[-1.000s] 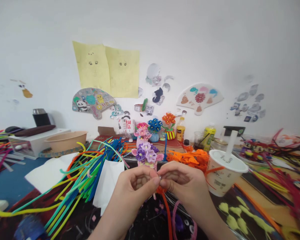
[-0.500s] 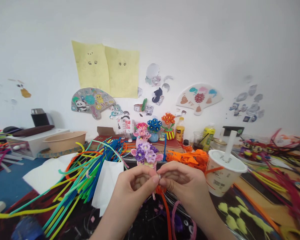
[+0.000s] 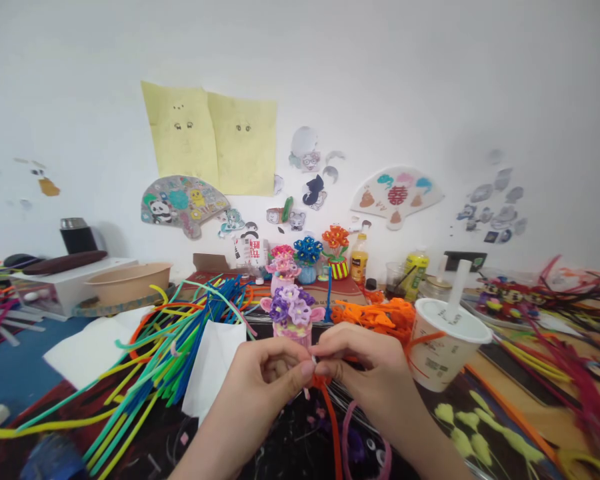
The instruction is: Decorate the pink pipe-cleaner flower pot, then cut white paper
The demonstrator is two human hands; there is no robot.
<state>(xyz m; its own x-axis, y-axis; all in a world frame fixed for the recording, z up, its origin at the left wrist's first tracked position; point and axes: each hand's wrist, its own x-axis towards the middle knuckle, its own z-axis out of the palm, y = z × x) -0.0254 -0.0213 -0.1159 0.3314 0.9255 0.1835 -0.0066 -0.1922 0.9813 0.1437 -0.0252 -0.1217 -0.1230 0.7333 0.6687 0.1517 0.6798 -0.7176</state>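
Observation:
My left hand (image 3: 267,377) and my right hand (image 3: 363,370) meet in the middle, thumbs and forefingers pinched together. Between the fingertips shows a tiny whitish bit (image 3: 314,359), too small to name. Below them an orange fuzzy strip (image 3: 335,427) hangs or lies over the dark table surface; whether a hand holds it I cannot tell. Just behind my fingers stands a pink pot (image 3: 293,331) with purple and lilac pipe-cleaner flowers (image 3: 291,307). A pink loop (image 3: 349,440) lies under my right hand.
Left are a bundle of green and blue pipe cleaners (image 3: 180,360) and white paper (image 3: 214,360). To the right stand a lidded cup with a straw (image 3: 440,373) and an orange pile (image 3: 375,320). Flower pots (image 3: 307,273) and bottles (image 3: 359,260) line the back by the wall.
My fingertips have shifted slightly left and the pinch has changed a little; the whitish bit shows more between them. The view has moved slightly.

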